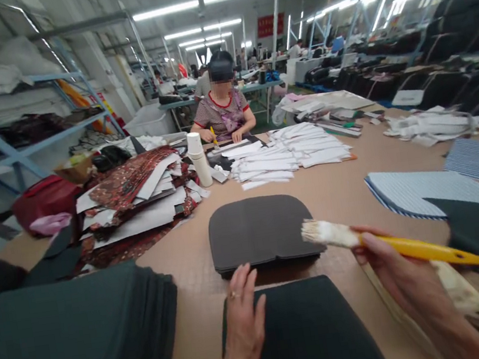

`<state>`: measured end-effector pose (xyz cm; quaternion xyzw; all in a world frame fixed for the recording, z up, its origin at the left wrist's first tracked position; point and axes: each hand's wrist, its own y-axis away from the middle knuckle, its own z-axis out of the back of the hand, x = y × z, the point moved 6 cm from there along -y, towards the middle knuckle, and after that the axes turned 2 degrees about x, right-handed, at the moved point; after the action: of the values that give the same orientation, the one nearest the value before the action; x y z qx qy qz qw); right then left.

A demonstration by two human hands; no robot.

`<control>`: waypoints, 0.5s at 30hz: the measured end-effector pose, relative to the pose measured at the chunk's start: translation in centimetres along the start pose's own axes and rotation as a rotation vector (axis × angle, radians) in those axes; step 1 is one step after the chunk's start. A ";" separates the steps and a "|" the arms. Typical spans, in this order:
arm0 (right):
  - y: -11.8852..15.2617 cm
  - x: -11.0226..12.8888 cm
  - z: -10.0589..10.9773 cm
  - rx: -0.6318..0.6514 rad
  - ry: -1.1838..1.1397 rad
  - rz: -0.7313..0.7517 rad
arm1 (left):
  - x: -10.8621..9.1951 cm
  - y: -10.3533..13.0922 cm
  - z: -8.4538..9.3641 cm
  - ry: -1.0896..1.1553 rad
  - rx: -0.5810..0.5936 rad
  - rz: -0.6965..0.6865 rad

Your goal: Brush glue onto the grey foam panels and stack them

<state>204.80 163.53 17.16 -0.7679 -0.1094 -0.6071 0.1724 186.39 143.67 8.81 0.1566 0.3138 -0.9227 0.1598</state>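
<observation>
My right hand (389,265) is closed around a paintbrush with a yellow handle (418,246) and pale, whitish bristles (313,231). The bristle end points left, over the right edge of a stack of dark grey rounded pieces (260,230). My left hand (245,315), fingers extended, rests at the left edge of a dark green fabric piece (305,330) close to me. Its fingertips reach the front edge of the grey stack. A tall pile of dark green fabric pieces (65,334) lies to the left.
Across the brown table (334,190), a co-worker (225,110) holds another yellow-handled brush. White strips (289,151) lie before that person. Patterned fabric pieces (129,189) and stacked white cups (198,158) stand at left. Striped blue pieces (437,187) lie at right.
</observation>
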 end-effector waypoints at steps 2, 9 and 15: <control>-1.8 0.1 -3.4 0.145 0.051 -0.027 | -1.7 -3.1 -1.2 -0.016 0.058 -0.068; -3.7 0.7 -14.7 0.619 0.327 0.013 | -0.2 -6.5 -5.2 -0.058 0.312 0.024; -4.1 -2.3 -20.4 0.697 0.383 -0.007 | 1.6 -5.9 -6.5 0.064 0.463 0.036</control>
<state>184.44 159.31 19.67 -0.5360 -0.2776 -0.6663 0.4378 183.89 151.89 6.38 0.2240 0.0958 -0.9617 0.1257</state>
